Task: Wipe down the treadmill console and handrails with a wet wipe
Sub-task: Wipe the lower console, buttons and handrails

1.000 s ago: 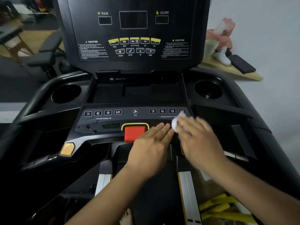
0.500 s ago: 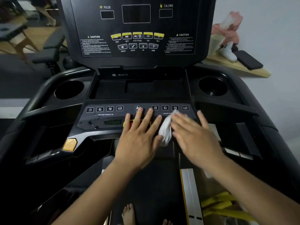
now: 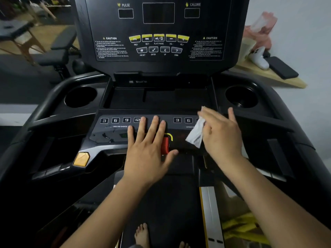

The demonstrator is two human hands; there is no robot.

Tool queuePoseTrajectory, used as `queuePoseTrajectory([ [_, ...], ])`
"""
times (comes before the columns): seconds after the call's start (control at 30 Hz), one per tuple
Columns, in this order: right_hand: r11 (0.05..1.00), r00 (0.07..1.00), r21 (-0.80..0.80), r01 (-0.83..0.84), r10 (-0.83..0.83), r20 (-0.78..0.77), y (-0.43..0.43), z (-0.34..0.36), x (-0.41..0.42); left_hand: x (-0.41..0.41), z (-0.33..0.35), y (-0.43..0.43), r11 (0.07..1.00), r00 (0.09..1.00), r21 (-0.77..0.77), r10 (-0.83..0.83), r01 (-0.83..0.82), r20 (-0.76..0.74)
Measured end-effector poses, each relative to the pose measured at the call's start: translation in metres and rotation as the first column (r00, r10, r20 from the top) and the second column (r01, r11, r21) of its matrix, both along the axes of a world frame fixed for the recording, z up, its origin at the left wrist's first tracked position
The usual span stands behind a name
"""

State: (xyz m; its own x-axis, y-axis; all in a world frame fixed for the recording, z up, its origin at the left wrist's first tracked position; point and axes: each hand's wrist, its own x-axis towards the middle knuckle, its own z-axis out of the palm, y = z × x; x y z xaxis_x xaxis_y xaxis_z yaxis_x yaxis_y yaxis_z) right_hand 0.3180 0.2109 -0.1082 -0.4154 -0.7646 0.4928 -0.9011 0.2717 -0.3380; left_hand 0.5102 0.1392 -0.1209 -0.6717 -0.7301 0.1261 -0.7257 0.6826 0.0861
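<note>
So the right hand (image 3: 222, 135), pinching the wet wipe (image 3: 196, 134), is sliding rightward over the console's (image 3: 111, 135) speed buttons now, while the left hand (image 3: 148, 149) is resting flat, fingers spread, covering the red stop button (image 3: 165, 144); handrails are still waiting.

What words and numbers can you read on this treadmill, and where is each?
"PULSE", "CALORIE": upper console.
"CAUTION": twice, small print beneath unreadable.
"PREV, NEXT, PLAY/PAUSE, VOL-, VOL+": under yellow keys.
"PRESET, ENTER, UP, DOWN": second row.
"3 6 9 12", "INCLINE CHOICE": lower panel.
"3 6": beside right hand; rest hidden.
</note>
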Motion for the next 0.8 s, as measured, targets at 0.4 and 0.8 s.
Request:
queuePoseTrajectory([
  [0.4, 0.991, 0.992, 0.118, -0.057, 0.07, -0.106, 0.007, 0.0, 0.008, -0.004, 0.002, -0.003, 0.999, 0.997, -0.02, 0.026, -0.027, -0.078],
  [0.8, 0.952, 0.973, 0.273, -0.138, 0.182, -0.142, 0.026, -0.014, 0.033, -0.006, -0.004, -0.002, 0.998, 0.988, -0.024, 0.046, -0.05, -0.148],
])
